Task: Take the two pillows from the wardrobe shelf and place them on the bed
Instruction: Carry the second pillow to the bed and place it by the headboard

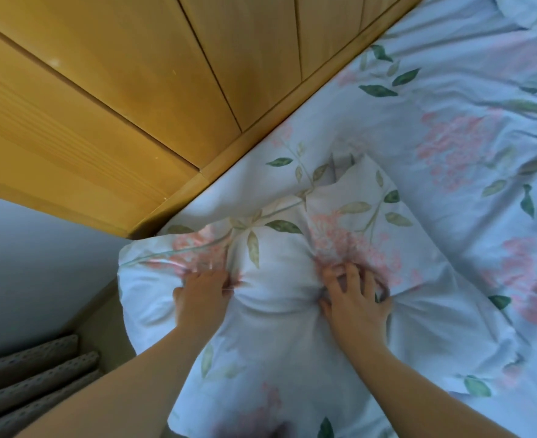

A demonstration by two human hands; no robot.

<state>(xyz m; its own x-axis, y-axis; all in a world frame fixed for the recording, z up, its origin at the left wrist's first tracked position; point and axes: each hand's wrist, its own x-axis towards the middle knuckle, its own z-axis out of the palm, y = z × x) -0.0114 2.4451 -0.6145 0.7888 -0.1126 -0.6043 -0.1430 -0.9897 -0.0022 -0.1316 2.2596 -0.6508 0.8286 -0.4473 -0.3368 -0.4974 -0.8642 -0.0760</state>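
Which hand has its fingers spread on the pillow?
The right hand: its fingers fan out over the pink flowers on the pillow; those of the left hand are bunched together, sunk into the fabric.

The bed (434, 99) is covered by a rumpled floral sheet (469, 197), and a pillow (276, 257) in matching cloth is laid on it beside the wooden panelling (128, 90)

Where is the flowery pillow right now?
The pillow lies low and centre in the head view, on the bed beside the wooden panels, gripped by the left hand and right hand.
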